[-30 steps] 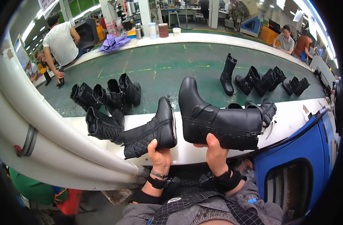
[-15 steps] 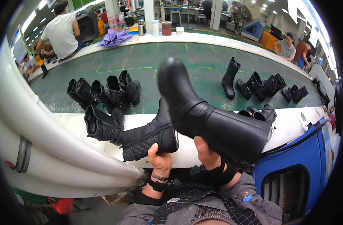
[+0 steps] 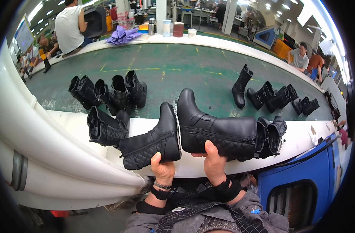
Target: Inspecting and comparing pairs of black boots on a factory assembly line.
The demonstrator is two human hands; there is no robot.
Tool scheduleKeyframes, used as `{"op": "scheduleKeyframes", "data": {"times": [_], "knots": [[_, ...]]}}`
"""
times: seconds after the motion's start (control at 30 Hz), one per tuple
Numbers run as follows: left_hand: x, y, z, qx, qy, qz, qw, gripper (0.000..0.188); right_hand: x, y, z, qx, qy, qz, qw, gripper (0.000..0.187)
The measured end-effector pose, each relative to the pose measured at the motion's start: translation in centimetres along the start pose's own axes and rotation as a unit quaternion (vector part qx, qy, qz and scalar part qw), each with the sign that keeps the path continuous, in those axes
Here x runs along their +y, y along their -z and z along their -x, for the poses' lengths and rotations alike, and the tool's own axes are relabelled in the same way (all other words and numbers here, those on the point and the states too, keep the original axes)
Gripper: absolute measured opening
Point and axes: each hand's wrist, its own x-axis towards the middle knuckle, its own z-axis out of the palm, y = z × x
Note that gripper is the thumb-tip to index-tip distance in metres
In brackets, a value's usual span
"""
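Pinching quilted black zip boot (image 3: 150,143) near its heel with left hand (image 3: 163,170) | gripping matching boot (image 3: 224,130) near its heel with right hand (image 3: 214,165) | holding both over white desk (image 3: 296,136), pointing soles toward each other

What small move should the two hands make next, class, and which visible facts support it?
Perhaps the right hand should lower the right boot slightly to level the pair: its toe sits higher in view than that of the left boot, held in the left hand, and their soles face each other closely.
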Motion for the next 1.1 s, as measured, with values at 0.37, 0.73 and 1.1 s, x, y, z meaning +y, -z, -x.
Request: {"op": "scheduleKeyframes", "data": {"times": [0.37, 0.73, 1.1], "knots": [[-1.0, 1.3, -0.2, 0.001, -0.001, 0.004, 1.0, 0.052, 2.8, 0.0, -4.7, -0.044, 0.082, 0.016, 0.995, 0.035], [-1.5, -0.5, -1.6, 0.03, -0.006, -0.008, 1.0, 0.053, 6.5, 4.3, -4.8, 0.034, -0.131, -0.098, 0.986, 0.041], [-1.9, 0.6, -0.6, 0.053, -0.007, -0.062, 0.997, 0.054, 7.1, 5.3, -4.4, 0.0, -0.124, -0.165, 0.979, 0.04]]}}
